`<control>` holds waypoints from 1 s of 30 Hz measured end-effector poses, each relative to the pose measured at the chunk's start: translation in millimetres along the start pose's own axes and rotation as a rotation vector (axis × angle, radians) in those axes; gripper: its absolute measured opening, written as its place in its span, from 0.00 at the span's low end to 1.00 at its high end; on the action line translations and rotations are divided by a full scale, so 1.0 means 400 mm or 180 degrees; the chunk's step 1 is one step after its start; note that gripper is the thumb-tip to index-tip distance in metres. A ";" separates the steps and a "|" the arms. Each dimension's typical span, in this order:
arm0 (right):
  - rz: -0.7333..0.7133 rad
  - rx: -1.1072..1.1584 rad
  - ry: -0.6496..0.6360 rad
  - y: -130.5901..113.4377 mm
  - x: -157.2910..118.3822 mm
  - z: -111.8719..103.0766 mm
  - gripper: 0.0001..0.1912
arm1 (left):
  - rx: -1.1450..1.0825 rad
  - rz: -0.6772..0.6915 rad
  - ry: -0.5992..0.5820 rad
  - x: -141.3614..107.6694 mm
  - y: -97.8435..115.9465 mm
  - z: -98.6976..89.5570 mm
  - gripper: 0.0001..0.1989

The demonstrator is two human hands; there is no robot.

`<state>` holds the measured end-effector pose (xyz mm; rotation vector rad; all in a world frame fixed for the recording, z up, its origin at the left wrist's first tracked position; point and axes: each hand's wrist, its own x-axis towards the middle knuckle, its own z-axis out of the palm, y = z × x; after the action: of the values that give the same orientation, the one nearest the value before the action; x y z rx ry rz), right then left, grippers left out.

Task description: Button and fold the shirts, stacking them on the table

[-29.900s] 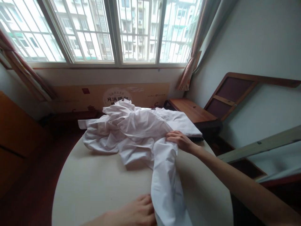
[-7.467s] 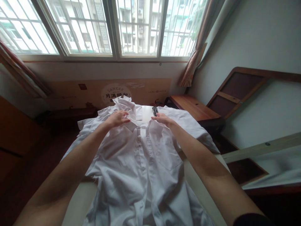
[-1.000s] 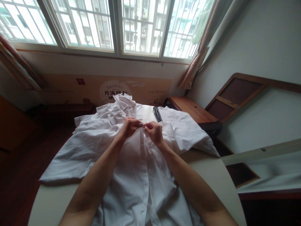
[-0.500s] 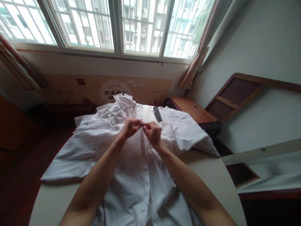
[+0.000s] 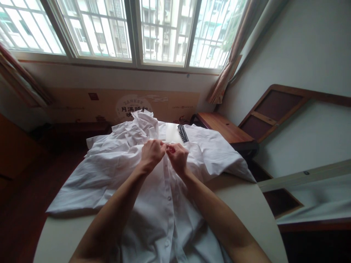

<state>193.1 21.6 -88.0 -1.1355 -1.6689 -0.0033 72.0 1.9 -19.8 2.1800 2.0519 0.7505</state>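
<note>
A white button-up shirt [image 5: 153, 204] lies spread over the table, its sleeves out to both sides and its button placket running down the middle toward me. My left hand [image 5: 153, 152] and my right hand [image 5: 177, 156] meet at the upper part of the placket. Both are closed, pinching the shirt's edge, and their fingertips touch. The exact bit of cloth or button between them is hidden by the fingers. Just beyond my hands lie a white piece [image 5: 172, 131] and a dark strip with white stripes [image 5: 183, 133].
The shirt rests on a pale round-edged table [image 5: 241, 201]. Other white cloth [image 5: 142, 126] is bunched at the far left of it. A wooden bench [image 5: 225, 126] stands behind on the right. A barred window [image 5: 164, 33] and a printed panel [image 5: 104, 102] are ahead.
My left hand has turned over slightly, its back now more toward me, and has come closer against the right fingertips. My right hand has barely moved.
</note>
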 end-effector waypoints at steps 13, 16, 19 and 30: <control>-0.0034 0.0008 -0.0165 0.006 -0.011 -0.004 0.13 | -0.0138 0.0129 -0.0041 0.002 -0.002 0.023 0.11; -0.0029 0.0019 -0.0157 0.007 -0.010 -0.005 0.14 | -0.0245 0.0213 -0.0070 0.005 -0.007 0.033 0.11; -0.0069 0.0067 -0.0136 0.009 -0.010 -0.006 0.15 | -0.0290 0.0267 -0.0038 0.007 -0.014 0.044 0.11; 0.0211 0.0390 -0.0290 0.010 -0.013 -0.008 0.14 | -0.0800 0.0583 0.0111 0.024 -0.049 0.070 0.10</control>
<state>197.9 18.7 -92.5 -1.1113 -1.6866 0.1929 64.5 21.3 -48.5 2.2419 1.6795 1.0100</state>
